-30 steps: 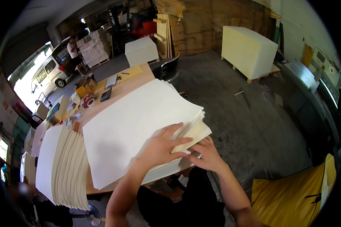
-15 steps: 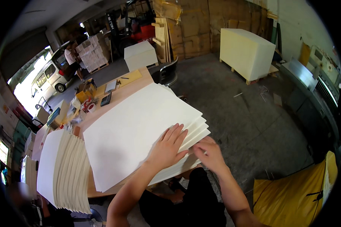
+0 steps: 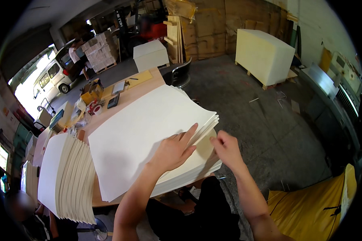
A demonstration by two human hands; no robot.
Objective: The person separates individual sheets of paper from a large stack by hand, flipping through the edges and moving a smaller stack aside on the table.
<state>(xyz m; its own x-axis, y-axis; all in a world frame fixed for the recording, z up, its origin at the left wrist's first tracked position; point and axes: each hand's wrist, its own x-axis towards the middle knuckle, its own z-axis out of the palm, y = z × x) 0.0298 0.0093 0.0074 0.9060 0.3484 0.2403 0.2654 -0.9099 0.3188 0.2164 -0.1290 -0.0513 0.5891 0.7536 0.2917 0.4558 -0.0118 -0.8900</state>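
Observation:
A stack of large white paper sheets (image 3: 132, 132) lies on the wooden table in front of me, its right corner fanned into several layers. My left hand (image 3: 173, 152) rests on the top sheets near that corner, index finger stretched out and thumb apart. Under the upper layers, a cream-toned lower sheet (image 3: 203, 148) shows between my hands. At its right edge, my right hand (image 3: 228, 149) is closed, thumb against the fingers, pinching the paper's edge; the exact contact is partly hidden. Left of the stack stands a second, staggered pile of sheets (image 3: 74, 180).
On the table (image 3: 153, 82) are a calculator (image 3: 113, 101), tape rolls (image 3: 95, 108) and a yellow box (image 3: 91, 92). A chair (image 3: 181, 76) stands behind it. Farther off are wrapped pallets (image 3: 263, 58) and a person (image 3: 78, 58) by a van. Yellow cloth (image 3: 309, 205) lies right; another person (image 3: 48, 217) is lower left.
The fanned layers at the right corner have come together above, exposing the lower sheet. My right hand has moved up and slightly right; the left hand's fingers have partly curled.

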